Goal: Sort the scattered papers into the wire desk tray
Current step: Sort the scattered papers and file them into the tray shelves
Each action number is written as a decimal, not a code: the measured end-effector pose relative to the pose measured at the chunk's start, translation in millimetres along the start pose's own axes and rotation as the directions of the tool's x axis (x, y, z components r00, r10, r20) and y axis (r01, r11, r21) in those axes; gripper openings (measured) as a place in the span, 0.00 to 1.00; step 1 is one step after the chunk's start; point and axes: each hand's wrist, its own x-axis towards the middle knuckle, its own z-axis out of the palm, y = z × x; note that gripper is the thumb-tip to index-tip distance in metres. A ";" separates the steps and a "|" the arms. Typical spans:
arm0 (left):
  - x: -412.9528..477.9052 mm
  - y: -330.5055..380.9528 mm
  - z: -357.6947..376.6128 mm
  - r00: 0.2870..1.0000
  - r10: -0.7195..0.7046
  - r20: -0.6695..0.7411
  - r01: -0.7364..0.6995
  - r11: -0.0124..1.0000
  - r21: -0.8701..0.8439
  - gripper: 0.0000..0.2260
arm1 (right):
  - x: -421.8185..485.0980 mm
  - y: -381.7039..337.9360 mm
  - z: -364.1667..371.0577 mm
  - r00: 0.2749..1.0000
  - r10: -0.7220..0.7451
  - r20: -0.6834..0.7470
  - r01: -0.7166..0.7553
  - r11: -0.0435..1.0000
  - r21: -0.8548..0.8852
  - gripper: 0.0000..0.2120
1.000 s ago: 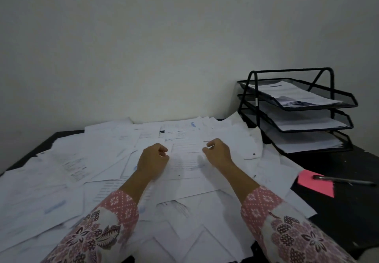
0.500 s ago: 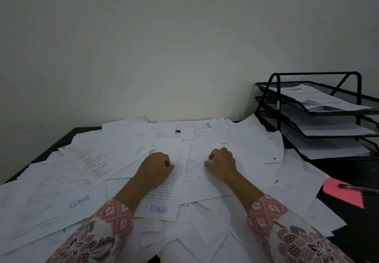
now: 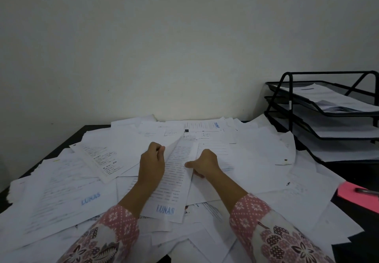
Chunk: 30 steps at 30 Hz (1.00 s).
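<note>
Loose white papers [image 3: 256,156] cover most of the dark desk. A printed sheet stamped LUNAS [image 3: 174,182] lies on top in the middle. My left hand [image 3: 151,163] pinches the raised corner of a blank white sheet [image 3: 173,143] just left of it. My right hand [image 3: 206,163] pinches the right edge of the LUNAS sheet, thumb on top and fingers beneath. The black three-tier wire desk tray [image 3: 290,98] stands at the back right, beyond my right hand, with papers lying in each tier.
A pink sticky note [image 3: 354,198] with a pen [image 3: 367,191] on it lies on the bare dark desk [image 3: 352,172] at the right. A second LUNAS sheet [image 3: 67,199] lies at the left. The wall runs close behind the desk.
Both hands were fists resting on the pile. Now my left hand has lifted a sheet's corner and my right thumb has come out to pinch the LUNAS sheet's edge. The view has shifted left.
</note>
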 end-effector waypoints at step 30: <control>-27.1 43.6 28.9 0.471 0.432 0.769 -0.461 0.864 -0.203 0.06 | 37.8 69.1 -112.1 0.955 0.176 -0.240 -0.144 0.979 0.147 0.14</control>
